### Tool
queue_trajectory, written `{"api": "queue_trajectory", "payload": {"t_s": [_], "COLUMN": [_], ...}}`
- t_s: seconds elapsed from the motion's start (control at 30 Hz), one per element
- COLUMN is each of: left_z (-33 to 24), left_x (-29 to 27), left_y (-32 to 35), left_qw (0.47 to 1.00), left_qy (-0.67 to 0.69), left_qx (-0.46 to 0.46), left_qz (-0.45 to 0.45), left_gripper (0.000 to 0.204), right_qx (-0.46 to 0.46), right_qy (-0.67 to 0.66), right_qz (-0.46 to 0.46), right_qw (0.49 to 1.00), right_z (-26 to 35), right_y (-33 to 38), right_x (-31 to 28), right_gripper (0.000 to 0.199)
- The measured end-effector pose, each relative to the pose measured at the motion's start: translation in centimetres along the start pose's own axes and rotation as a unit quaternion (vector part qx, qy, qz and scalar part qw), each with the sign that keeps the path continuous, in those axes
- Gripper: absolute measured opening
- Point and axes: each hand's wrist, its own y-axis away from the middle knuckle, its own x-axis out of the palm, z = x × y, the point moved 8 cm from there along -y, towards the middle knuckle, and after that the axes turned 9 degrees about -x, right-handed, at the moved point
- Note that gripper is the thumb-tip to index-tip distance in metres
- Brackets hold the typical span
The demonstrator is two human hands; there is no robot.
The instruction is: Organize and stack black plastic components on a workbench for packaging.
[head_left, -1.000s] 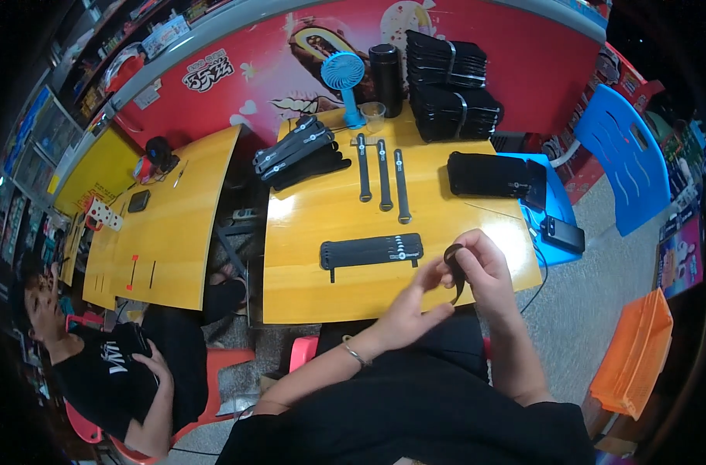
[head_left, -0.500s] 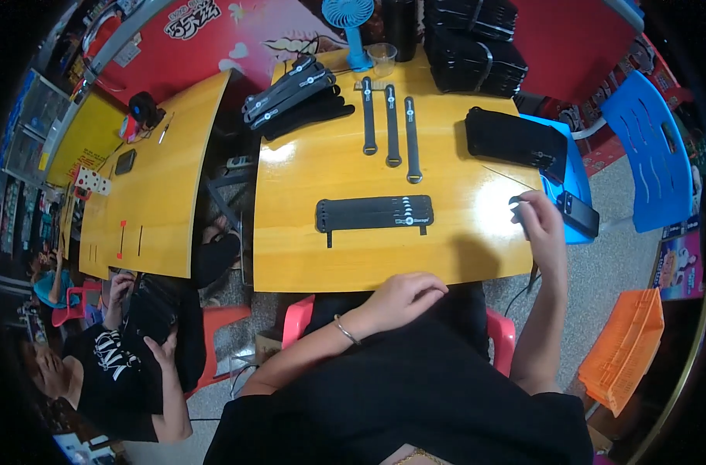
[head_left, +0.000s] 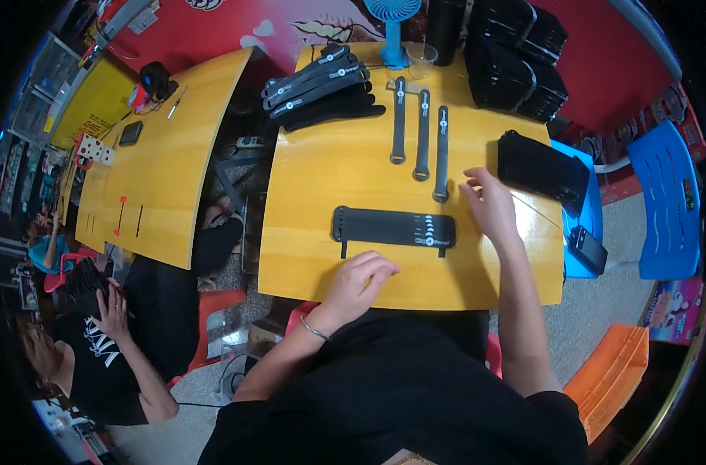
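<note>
The person's left hand is over the near edge of the table. Its fingers bend a little, with a small gap by the thumb, and nothing shows in it. You cannot tell if it touches the wood. The right hand is loosely open with bent fingers, and no thing can be seen in its grip. It is near the low end of the right-hand strap, but apart from it. Two more grey straps, the middle strap and the left-hand strap, lie beside that one. A neat stack of straps lies flat between the hands and the three straps. A messy pile of straps sits at the far left of the table.
</note>
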Motion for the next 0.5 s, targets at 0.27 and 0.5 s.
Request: {"api": "queue_trajectory", "payload": {"t_s": [0.27,0.5], "left_z": [-1.2,-0.4], "left_x": [2.0,1.6], "left_y": [-0.4,-0.4], "left_qw": [0.999,0.996], "left_qy": [0.03,0.068], "left_qx": [0.021,-0.033], "left_qz": [0.036,0.042], "left_gripper": [0.013,0.012], "right_qx": [0.075,0.082], "right_qy": [0.126,-0.002], "right_qz": [-0.002,0.002], "right_qw": [0.989,0.997], "right_z": [-0.2,-3.0], "right_y": [-4.7,-4.2], "right_x": [2.7,3.4], "right_gripper": [0.045,0.035]}}
